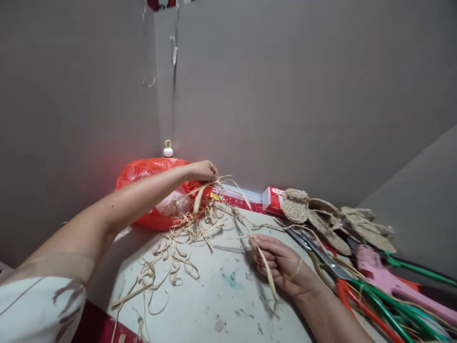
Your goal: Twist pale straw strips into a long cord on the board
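Observation:
My left hand [204,170] is raised over the far side of the table, fingers pinched on pale raffia strips [214,190] that hang down in a bunch. My right hand [280,264] rests low on the white tabletop [214,295], palm up, fingers curled around one long raffia strip [268,276] that trails toward me. A strand runs between both hands. Loose curled raffia [171,257] lies scattered on the table below my left arm.
A red plastic bag [150,190] sits in the back corner, a white bottle cap [168,151] behind it. Red-and-white boxes [250,197] line the wall. Woven fibre discs [321,214], scissors [321,257], a pink tool [385,281] and green and red sticks [374,309] crowd the right.

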### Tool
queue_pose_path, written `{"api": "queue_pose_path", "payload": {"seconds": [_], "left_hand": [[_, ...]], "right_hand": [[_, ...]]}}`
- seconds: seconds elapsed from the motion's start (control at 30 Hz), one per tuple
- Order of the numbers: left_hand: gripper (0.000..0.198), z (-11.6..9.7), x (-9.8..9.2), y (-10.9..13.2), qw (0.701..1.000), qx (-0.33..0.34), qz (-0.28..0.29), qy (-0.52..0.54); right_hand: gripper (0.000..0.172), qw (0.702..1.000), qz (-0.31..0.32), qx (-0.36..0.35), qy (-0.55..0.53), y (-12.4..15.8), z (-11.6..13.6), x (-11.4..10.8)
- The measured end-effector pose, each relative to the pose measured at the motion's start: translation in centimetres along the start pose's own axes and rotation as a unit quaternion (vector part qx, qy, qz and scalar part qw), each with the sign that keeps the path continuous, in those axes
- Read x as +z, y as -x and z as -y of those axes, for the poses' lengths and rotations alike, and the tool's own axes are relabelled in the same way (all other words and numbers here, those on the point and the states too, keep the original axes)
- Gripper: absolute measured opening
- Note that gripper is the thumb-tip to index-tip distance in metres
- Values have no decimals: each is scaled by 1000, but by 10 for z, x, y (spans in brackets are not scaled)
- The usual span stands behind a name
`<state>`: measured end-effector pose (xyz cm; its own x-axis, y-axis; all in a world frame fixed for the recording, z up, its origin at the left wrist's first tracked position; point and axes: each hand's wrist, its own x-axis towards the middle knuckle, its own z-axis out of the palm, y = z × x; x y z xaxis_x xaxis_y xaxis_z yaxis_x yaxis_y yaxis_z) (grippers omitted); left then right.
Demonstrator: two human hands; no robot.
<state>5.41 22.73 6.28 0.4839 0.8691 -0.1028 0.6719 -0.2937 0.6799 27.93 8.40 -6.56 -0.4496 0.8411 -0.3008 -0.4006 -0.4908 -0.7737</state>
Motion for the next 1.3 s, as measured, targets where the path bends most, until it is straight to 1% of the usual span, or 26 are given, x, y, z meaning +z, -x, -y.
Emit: {"api": "queue_pose_path", "payload": {"seconds": [0.1,0.17,0.27,0.33,0.4,0.47,0.53,0.57,0.63,0.73,0.83,0.93,1.03,1.1,1.17,1.23,1.3], "left_hand": [[4,22,-7,6,998,-31,46,2],[4,31,-11,12,997,-48,67,4],[9,35,-17,22,994,-57,91,6],[10,34,-19,26,995,-46,91,18],[8,32,-21,28,997,-24,56,53],[4,28,-23,29,994,-4,-4,107],[6,24,-24,30,985,9,-54,161],[8,22,-25,31,980,15,-67,185],[12,19,-24,35,973,31,-71,218],[11,17,-19,42,966,53,-61,245],[13,15,-9,52,965,58,-50,252],[16,9,7,66,967,73,-51,241],[16,3,30,85,967,73,-55,239],[16,4,46,100,964,69,-34,254],[16,10,59,114,963,59,12,264],[17,17,67,127,970,26,90,223],[22,25,68,137,977,-24,163,138]], "right_hand": [[29,1000,2,-2,-7,2,2,-2],[30,1000,5,-8,-11,3,3,-2],[29,1000,12,-9,-10,2,3,-3],[29,1000,14,-5,-8,1,2,-4],[30,1000,6,-2,-12,0,1,-5],[31,1000,-3,1,-22,-1,1,-5],[31,999,-12,0,-31,-2,1,-5],[31,999,-16,-1,-34,-2,1,-5],[32,999,-25,-5,-36,-2,1,-4],[33,999,-31,-10,-30,-2,1,0],[35,999,-19,-17,-25,-2,2,4],[37,1000,7,-19,-18,-2,4,6],[36,1000,22,-18,-6,0,5,6],[32,1000,25,-13,-1,2,5,7],[28,1000,20,-10,5,4,6,7],[24,1000,7,-12,8,5,6,6],[21,1000,0,-15,9,6,7,5]]}}
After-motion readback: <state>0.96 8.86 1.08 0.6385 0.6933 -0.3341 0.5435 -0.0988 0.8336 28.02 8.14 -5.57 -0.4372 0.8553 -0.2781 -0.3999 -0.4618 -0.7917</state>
